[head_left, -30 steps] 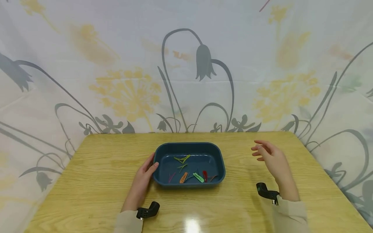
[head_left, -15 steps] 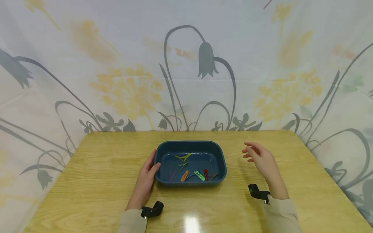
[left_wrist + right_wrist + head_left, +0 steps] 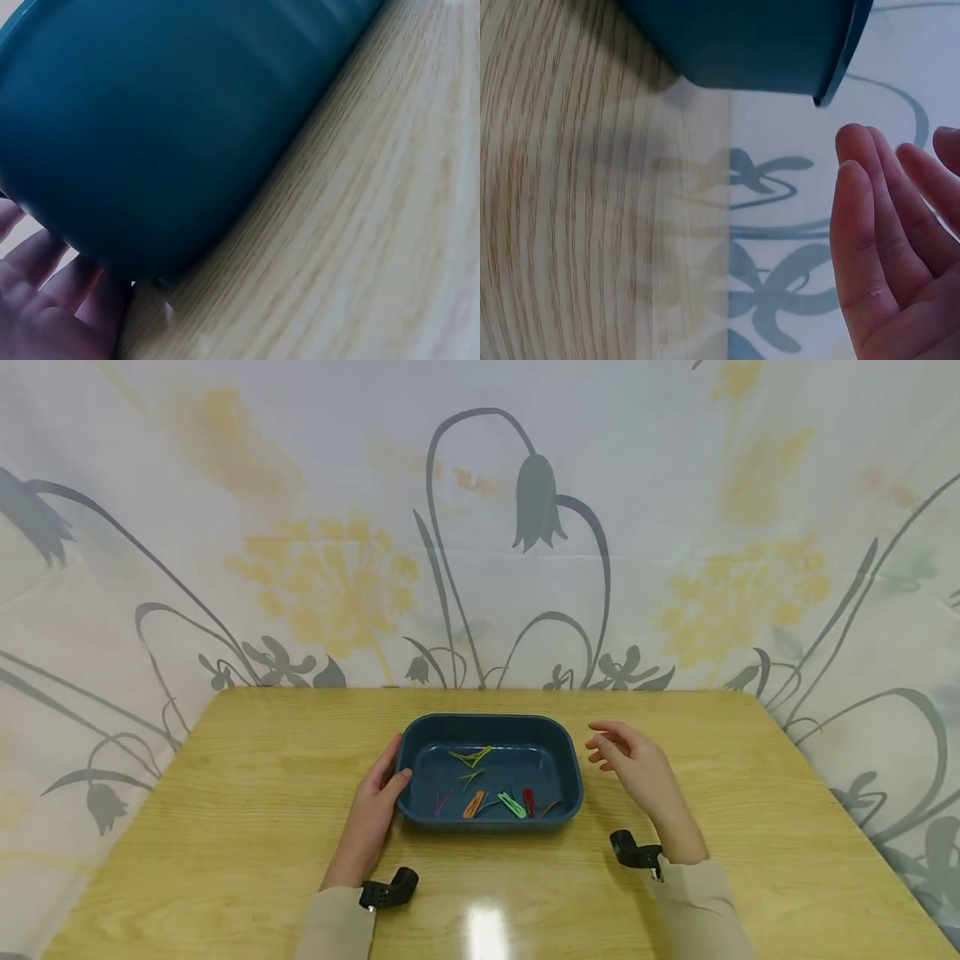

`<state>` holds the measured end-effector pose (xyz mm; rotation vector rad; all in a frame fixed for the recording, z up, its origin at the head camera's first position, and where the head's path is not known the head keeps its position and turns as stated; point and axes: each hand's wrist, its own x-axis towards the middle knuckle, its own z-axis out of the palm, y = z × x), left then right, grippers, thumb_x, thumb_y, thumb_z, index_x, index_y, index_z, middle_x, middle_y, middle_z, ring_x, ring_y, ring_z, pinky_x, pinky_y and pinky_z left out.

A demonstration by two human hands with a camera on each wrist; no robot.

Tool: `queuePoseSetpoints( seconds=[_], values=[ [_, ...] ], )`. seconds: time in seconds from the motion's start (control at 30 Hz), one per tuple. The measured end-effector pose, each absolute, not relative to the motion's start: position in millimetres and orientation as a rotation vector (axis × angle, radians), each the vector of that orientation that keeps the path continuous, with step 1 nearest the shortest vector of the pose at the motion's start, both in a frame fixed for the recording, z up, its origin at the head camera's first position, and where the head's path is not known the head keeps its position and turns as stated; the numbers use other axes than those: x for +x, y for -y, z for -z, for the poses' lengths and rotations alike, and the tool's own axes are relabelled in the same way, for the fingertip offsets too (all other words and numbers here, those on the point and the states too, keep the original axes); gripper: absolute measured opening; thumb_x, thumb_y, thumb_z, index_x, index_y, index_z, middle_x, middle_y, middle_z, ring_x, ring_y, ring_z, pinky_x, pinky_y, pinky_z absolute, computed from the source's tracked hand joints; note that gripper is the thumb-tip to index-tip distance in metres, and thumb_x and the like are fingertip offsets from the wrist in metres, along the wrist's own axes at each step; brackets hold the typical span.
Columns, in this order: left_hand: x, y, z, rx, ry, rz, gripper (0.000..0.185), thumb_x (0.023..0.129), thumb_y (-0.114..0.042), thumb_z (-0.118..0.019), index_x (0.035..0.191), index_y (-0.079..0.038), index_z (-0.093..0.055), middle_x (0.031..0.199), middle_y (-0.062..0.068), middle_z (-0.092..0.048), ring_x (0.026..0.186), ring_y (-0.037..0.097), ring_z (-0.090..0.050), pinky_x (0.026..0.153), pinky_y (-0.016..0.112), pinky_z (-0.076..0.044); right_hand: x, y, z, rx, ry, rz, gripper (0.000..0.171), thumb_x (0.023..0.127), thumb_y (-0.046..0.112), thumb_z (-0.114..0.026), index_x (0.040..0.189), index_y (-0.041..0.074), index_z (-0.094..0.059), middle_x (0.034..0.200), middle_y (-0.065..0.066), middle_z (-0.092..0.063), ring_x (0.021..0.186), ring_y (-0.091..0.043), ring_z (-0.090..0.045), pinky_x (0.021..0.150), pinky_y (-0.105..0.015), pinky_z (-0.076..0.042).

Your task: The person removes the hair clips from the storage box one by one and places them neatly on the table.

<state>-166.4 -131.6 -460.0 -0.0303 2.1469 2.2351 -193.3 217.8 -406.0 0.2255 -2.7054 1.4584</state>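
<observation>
Where the wooden table (image 3: 300, 760) runs back to its far edge, one dark-blue tray (image 3: 487, 828), rectangular with rounded corners, set midway between the side edges and nearer the far edge than the near one, long sides parallel to it. Left hand (image 3: 372, 802): holding the tray at its left end, thumb over the rim, fingers against the outer wall. Right hand (image 3: 636, 770): holding nothing, fingers loosely bent and a little spread, raised just beside the tray's right end and apart from it. Contents of the tray: one yellow-green clip (image 3: 480, 757), towards the far wall; one smaller olive clip (image 3: 471, 778), just below it; along the near wall, left to right, one thin purple piece (image 3: 443, 802), one orange clip (image 3: 473, 804), one light-green clip (image 3: 512, 805), one red clip (image 3: 528, 802) and one slender brown piece (image 3: 551, 808); some thin bluish pieces among these, too small to count. Behind the far edge, one pale hanging cloth (image 3: 637, 443), printed with grey and yellow flowers.
</observation>
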Motion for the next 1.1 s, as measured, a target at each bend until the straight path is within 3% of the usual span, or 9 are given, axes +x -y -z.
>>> queuePoseSetpoints(
  seconds=[0.17, 0.33, 0.6, 0.9, 1.1],
  values=[
    [-165.5, 130.5, 458.8, -0.092, -2.155, -2.210, 0.050, 0.097, -0.023, -0.046, 0.144, -0.029, -0.031, 0.146, -0.018, -0.026, 0.137, 0.003, -0.018, 0.113, 0.032, -0.017, -192.9, -213.3, 407.0, 0.254, 2.705, -1.468, 0.035, 0.096, 0.030, -0.046, 0.125, 0.010, -0.053, 0.105, -0.015, -0.064, 0.090, -0.031, -0.062, 0.077, -0.040, -0.052],
    [-166.0, 127.8, 459.1, -0.089, -2.303, -2.151, 0.049, 0.097, -0.019, -0.044, 0.144, -0.023, -0.032, 0.148, -0.009, -0.028, 0.138, 0.010, -0.020, 0.113, 0.036, -0.018, -190.0, -208.7, 404.5, 0.267, 2.695, -1.459, 0.034, 0.096, 0.030, -0.047, 0.124, 0.013, -0.054, 0.100, -0.009, -0.065, 0.087, -0.030, -0.063, 0.077, -0.045, -0.051],
    [-162.6, 125.7, 464.7, -0.109, -2.357, -2.136, 0.049, 0.096, -0.013, -0.044, 0.143, -0.020, -0.033, 0.148, -0.006, -0.030, 0.138, 0.013, -0.023, 0.112, 0.037, -0.020, -183.6, -200.7, 405.6, 0.309, 2.728, -1.436, 0.036, 0.095, 0.030, -0.049, 0.125, 0.010, -0.054, 0.099, -0.006, -0.066, 0.084, -0.018, -0.064, 0.077, -0.039, -0.052],
    [-158.5, 131.9, 463.7, -0.144, -2.347, -2.164, 0.047, 0.097, -0.015, -0.043, 0.143, -0.021, -0.033, 0.147, -0.009, -0.030, 0.137, 0.010, -0.023, 0.111, 0.036, -0.022, -183.7, -195.2, 407.4, 0.349, 2.720, -1.451, 0.032, 0.095, 0.028, -0.051, 0.123, 0.013, -0.055, 0.100, -0.004, -0.065, 0.084, -0.015, -0.065, 0.076, -0.028, -0.052],
    [-164.8, 138.7, 457.2, -0.119, -2.388, -2.169, 0.047, 0.097, -0.013, -0.042, 0.143, -0.018, -0.033, 0.146, -0.008, -0.032, 0.136, 0.009, -0.025, 0.111, 0.034, -0.021, -187.9, -184.5, 402.4, 0.393, 2.713, -1.396, 0.034, 0.093, 0.031, -0.054, 0.122, 0.014, -0.057, 0.098, -0.003, -0.066, 0.083, -0.012, -0.064, 0.075, -0.030, -0.051]
  ],
)
